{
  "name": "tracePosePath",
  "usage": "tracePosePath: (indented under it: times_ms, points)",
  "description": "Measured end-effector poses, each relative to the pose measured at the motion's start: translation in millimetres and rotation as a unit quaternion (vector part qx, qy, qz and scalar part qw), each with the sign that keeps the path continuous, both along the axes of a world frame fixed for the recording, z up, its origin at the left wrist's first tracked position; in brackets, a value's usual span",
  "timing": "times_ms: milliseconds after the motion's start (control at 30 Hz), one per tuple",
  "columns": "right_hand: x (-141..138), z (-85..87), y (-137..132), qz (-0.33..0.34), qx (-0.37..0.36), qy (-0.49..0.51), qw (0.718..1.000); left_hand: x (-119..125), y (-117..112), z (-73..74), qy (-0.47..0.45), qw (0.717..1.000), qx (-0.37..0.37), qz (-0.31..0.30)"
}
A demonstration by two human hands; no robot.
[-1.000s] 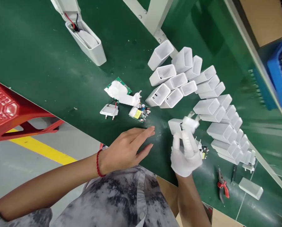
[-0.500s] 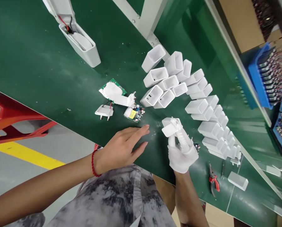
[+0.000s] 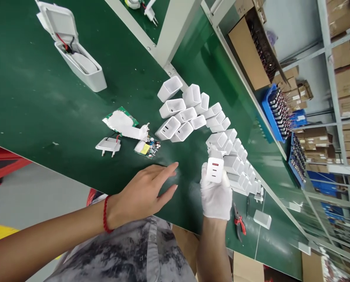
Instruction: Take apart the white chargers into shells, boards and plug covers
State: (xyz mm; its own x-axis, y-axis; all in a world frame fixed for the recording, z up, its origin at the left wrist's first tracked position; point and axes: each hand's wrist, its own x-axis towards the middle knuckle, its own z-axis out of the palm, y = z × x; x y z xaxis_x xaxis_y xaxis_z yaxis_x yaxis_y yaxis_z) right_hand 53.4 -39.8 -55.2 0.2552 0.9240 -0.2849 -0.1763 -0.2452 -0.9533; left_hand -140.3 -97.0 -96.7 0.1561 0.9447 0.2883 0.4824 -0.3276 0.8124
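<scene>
Turning since the earlier frame, the white charger (image 3: 215,170) is now facing its three ports to the head camera; the gloved right hand (image 3: 216,197) is closing its fingers around it; the bare left hand (image 3: 145,192) is staying open, gripping nothing; work is seemingly part-done, circuit boards (image 3: 147,148) lying uncased beyond the left hand; open casings (image 3: 166,129) are clustering beyond both hands, some showing slots inside; farther left, an open-lidded case (image 3: 97,81) is holding wires.
</scene>
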Motion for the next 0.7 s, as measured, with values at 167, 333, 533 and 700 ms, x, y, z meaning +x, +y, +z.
tracePosePath:
  times_ms: [167, 333, 533, 700]
  points:
    - [-1.7, 0.2, -0.9, 0.022, -0.023, 0.005, 0.999, 3.4, 3.0, 7.1, -0.046, 0.998, -0.044, -0.004]
    - [-0.7, 1.6, -5.8, 0.073, -0.036, -0.014, 0.997, 13.2, 15.2, 23.6, -0.201, 0.972, -0.123, -0.015]
    - [4.4, 6.3, -30.8, 0.109, 0.210, -0.328, 0.914, 19.9, 41.8, 23.3, -0.340, 0.919, -0.169, -0.105]
    - [12.8, 14.9, -40.3, 0.131, 0.342, -0.259, 0.894, 19.8, 46.9, 25.9, -0.402, 0.892, -0.155, -0.139]
